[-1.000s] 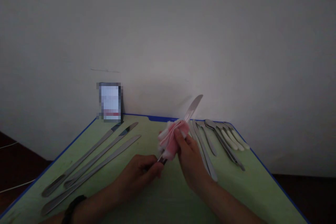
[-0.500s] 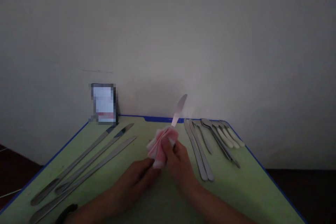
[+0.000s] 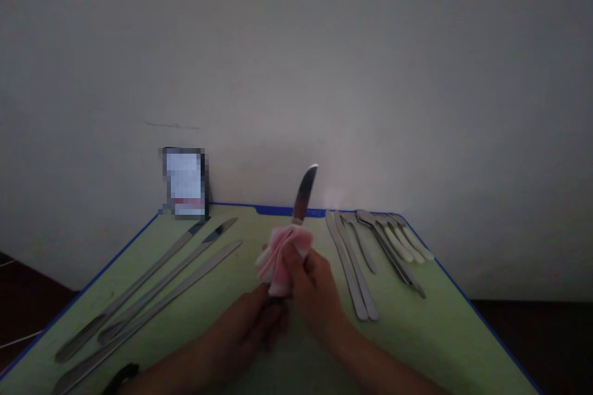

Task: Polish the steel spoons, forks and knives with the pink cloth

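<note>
A table knife (image 3: pixel 306 188) points up and away over the middle of the table, its blade bare and its handle mostly hidden. A pink and white cloth (image 3: pixel 283 253) is bunched round the handle just below the blade. My right hand (image 3: pixel 315 287) is closed on the cloth, thumb on top, pressing it against the knife. Lower and to the left, my left hand (image 3: pixel 254 327) grips the knife's lower handle end, largely out of sight under the cloth; its lower fingers are loosely curled and slightly blurred.
Three long knives (image 3: pixel 162 287) lie slanted on the left of the green table (image 3: pixel 407 345). On the right lie two more long utensils (image 3: pixel 354 271), a small fork (image 3: pixel 364 247), spoons (image 3: pixel 389 250) and white-handled cutlery (image 3: pixel 407 241). A blurred-out screen (image 3: pixel 185 182) stands at the back left wall.
The knife has turned, its blade now darker and a little further left and more upright. The cloth has shifted slightly left, and my left hand's lower fingers have loosened.
</note>
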{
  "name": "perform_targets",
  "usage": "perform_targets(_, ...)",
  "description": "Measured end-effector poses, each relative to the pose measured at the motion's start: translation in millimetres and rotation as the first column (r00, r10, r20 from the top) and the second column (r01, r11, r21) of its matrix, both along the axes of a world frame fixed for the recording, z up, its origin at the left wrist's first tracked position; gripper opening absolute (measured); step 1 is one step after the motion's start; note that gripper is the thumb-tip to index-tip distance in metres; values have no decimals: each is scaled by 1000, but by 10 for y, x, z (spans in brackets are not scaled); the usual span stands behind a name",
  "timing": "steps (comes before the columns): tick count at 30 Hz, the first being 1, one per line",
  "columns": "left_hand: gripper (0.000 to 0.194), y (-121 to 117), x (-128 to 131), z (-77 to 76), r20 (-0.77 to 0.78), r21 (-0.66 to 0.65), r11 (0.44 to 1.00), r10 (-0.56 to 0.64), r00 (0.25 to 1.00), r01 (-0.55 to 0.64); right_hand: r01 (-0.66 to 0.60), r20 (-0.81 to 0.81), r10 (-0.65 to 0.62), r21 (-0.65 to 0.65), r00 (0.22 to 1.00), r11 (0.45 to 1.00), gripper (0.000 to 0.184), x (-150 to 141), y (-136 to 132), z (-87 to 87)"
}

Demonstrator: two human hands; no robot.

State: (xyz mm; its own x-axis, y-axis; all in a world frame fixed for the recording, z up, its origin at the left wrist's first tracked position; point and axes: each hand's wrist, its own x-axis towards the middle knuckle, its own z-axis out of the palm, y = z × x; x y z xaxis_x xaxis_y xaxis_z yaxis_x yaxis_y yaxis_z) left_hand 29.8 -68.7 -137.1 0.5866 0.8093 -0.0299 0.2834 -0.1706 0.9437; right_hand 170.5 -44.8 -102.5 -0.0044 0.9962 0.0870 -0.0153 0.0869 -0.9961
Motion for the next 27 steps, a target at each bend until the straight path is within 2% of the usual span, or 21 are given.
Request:
perform_targets(2,28,-7,2,-4,-13,27,1000,6,1000,-6,-21,46,21,17,999,1000,41,-24,-12,-29)
perform_targets(4,26,-22,-1,18,-46,28,1000,-4,999,5,38,38,-40,46,998,998,41,76,73,39)
perform_targets(6,25,-38,-8,49,-101,29,998,-55,993,58,127,-67,-122,77,990,989,41,250,210,185)
perform_targets(9,25,-44,-16,89,-165,64,991,-102,981,114,223,-285,-182,117,941,968,39,494,382,456)
perform_targets(12,25,-27,-16,126,-156,67,991,-101,983,112,275,-372,-205,146,905,950,37,575,424,608)
perform_targets(14,23,-16,-13,140,-143,46,993,-96,985,104,266,-355,-197,155,914,951,37,518,380,568)
perform_targets(17,21,-10,-15,123,-117,34,994,-104,988,108,178,-187,-154,124,970,976,40,312,242,324)
perform_targets(21,22,4,-23,55,-55,37,996,-78,995,80,-17,29,16,45,999,999,40,72,93,15)
perform_targets(24,23,6,-18,56,-92,41,999,-23,996,27,-46,94,41,52,995,998,41,132,136,44)
perform_targets(27,24,-15,-4,110,-144,66,997,-33,989,43,93,-4,-93,99,996,991,41,362,286,272)
